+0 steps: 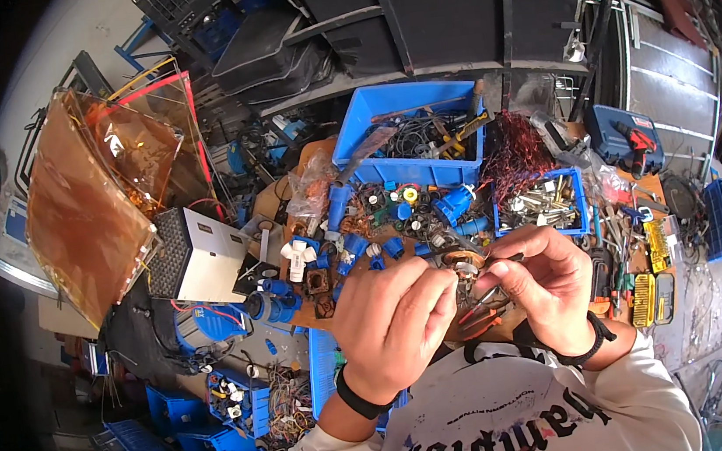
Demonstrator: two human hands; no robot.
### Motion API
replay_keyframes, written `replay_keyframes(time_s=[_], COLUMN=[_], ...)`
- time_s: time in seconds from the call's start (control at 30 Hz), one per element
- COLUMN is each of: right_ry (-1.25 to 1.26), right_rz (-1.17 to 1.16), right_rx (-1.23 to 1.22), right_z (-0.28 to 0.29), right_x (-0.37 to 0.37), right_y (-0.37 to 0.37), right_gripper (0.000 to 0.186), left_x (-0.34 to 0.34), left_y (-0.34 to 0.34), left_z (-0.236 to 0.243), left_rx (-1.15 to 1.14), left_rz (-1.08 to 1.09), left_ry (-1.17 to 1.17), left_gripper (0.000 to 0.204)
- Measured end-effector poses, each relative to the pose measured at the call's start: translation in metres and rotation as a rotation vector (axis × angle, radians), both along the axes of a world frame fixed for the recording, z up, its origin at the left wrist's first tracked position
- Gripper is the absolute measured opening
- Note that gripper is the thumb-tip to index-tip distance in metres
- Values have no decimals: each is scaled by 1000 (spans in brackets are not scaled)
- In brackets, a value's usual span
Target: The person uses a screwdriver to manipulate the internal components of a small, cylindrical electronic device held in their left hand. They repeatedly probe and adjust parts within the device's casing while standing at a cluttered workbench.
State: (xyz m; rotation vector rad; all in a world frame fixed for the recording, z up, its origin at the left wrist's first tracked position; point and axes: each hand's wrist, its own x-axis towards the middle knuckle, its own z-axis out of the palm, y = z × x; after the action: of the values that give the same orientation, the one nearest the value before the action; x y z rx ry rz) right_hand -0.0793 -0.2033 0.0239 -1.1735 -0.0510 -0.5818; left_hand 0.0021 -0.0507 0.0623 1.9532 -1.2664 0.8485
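My left hand [397,320] is closed, knuckles up, against a small round copper-and-metal part [463,260] held up over the bench. Most of its fingertips are hidden behind the hand. My right hand [552,289] pinches a thin dark piece [507,259] between thumb and fingers, right beside the round part. Whether that piece is a wire or a slim tool, I cannot tell. Below the two hands, orange-handled tools [480,323] lie on the bench, partly covered. Blue plastic housings [456,205] and other small parts lie just beyond the hands.
A large blue crate [408,172] of cables and tools stands behind. To its right are red wire strands [516,152], a blue tray [583,202] of metal pieces and a tool case [625,140] with a drill. Yellow bit sets [643,300] lie right; a white box [210,259] stands left.
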Motion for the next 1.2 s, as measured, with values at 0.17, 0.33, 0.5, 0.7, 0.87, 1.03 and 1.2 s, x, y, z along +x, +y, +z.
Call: replay_keyframes(time_s=[0.17,0.33,0.5,0.7,0.87,1.03,1.2], right_ry=[-3,-3,58,107,142,150,174], right_rz=[-40,-43,6,70,114,127,139], right_rx=[18,-3,37,15,-1,46,49], right_z=[0,0,2,3,5,6,6], right_x=[2,3,2,4,1,1,3], right_y=[1,0,2,1,-1,-4,-7], right_gripper=[9,7,7,7,5,5,6], left_x=[2,0,-3,-4,0,-2,-5], left_y=[-2,0,2,2,4,8,9], left_z=[-10,-16,-20,-13,-10,-8,-12], left_rx=[-38,-58,-110,-85,-47,6,-6], left_rz=[-48,-54,-79,-46,-17,-11,4], left_ry=[26,92,306,353,345,299,259], left_gripper=[22,23,21,20,17,8,14])
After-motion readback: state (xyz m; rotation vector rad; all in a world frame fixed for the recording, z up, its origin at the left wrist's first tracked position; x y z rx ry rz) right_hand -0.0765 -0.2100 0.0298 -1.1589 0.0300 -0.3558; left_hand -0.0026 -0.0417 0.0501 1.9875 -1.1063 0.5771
